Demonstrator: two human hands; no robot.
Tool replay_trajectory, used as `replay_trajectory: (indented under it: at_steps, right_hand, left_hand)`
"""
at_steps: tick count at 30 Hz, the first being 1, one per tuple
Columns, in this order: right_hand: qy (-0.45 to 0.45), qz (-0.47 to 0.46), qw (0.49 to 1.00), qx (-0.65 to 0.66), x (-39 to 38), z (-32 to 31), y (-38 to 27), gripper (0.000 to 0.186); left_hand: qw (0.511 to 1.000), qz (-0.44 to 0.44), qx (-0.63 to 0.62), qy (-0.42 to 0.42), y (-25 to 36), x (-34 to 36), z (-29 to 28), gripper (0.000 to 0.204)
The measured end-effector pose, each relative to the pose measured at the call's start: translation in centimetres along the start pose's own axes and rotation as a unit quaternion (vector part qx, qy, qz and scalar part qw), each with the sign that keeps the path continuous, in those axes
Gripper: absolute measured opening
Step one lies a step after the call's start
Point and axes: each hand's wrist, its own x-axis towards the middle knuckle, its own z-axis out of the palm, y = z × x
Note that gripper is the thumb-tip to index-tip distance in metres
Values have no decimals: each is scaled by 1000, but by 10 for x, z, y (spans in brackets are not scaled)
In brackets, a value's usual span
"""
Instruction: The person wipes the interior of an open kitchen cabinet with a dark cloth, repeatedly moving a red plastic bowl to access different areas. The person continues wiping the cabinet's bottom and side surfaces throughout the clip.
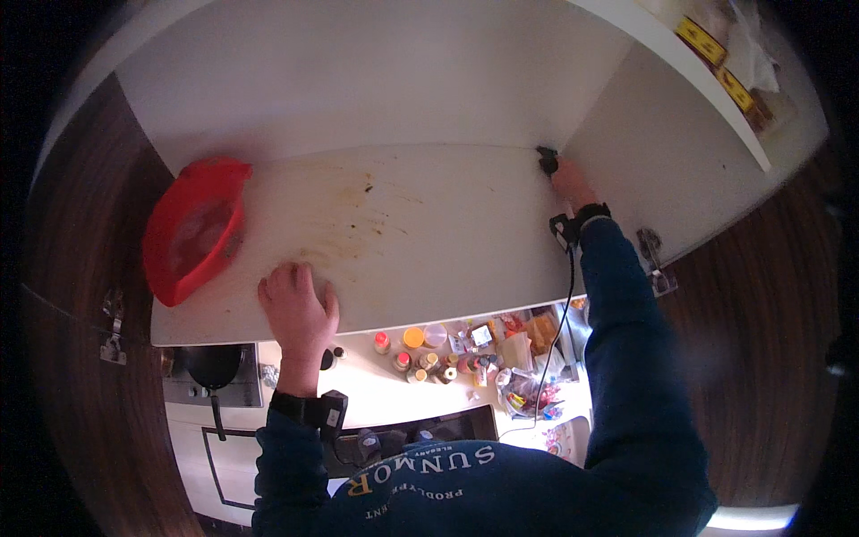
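Observation:
My left hand (pixel 298 300) rests on the stained white cabinet shelf (pixel 438 242) close to its front edge, holding nothing, its fingers lying on the surface. In the far right corner, my right hand (pixel 574 183) is closed on a small black object (pixel 548 161), perhaps a bunched cloth; its kind is not clear. That object touches the shelf by the back wall. Brown smears and dark crumbs (pixel 353 226) mark the middle of the shelf. Left of my left hand stands a red plastic basin (pixel 210 259), tilted toward the side wall.
Dark wood-grain doors (pixel 752 331) with metal hinges (pixel 656 259) flank the cabinet. An upper shelf (pixel 698 80) carries yellow packages (pixel 701 40). Below lies a counter with several jars (pixel 412 337), food bags (pixel 528 394) and a black pan (pixel 213 365) on a stove. A cable (pixel 559 331) hangs from my right wrist.

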Motion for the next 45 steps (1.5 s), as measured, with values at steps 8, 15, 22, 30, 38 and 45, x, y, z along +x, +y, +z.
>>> replay_trajectory:
  at_steps: [8,15,22,30,38,45]
  right_hand:
    - [-77,-170,979,-81,34,87,-116,43]
    - [-75,-301,950,33,36,130,-195,27]
    - [-223,-341,911,70,2,144,-287,50]
    - [-175,-56,921,343,1,-4,-109,31]
    - [30,-132,991,-4,-58,69,-78,42]
    - [-107,-191,975,-34,-118,110,-272,37]
  left_hand:
    - [1000,7,-8,18,2,0,-4,39]
    - [1000,-3,-16,5,0,-1,-3,40]
    - [999,7,-24,24,0,-2,-5,39]
    - [1000,5,-26,17,-1,-2,-3,35]
    - [1000,9,-16,8,-1,-2,1,35]
    - [1000,3,-19,12,0,-3,1,34]
